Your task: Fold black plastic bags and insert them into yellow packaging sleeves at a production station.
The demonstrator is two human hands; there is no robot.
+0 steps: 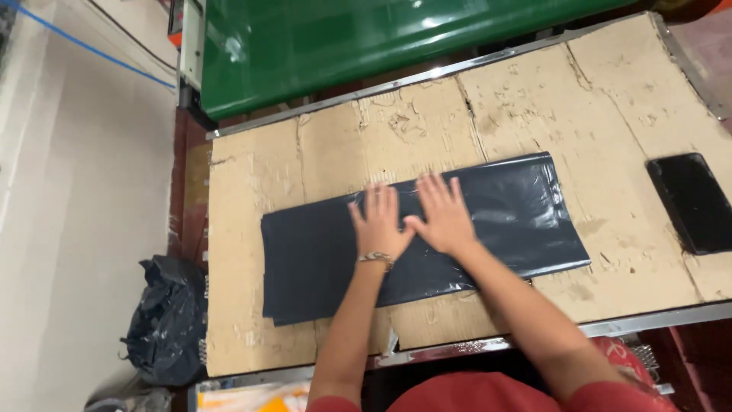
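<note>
A flat stack of dark grey plastic bags [305,259] lies across the middle of a cardboard-covered table [252,175]. My left hand [377,225] presses flat on the stack near its centre, fingers spread, a bracelet on the wrist. My right hand [442,217] lies flat beside it, just to the right, with fingers apart and thumb nearly touching the left hand. Neither hand grips anything.
A black phone [694,202] lies on the cardboard at the right edge. A green conveyor belt [343,38] runs along the far side of the table. A crumpled black bag [164,320] sits on the floor to the left, beside a pale floor.
</note>
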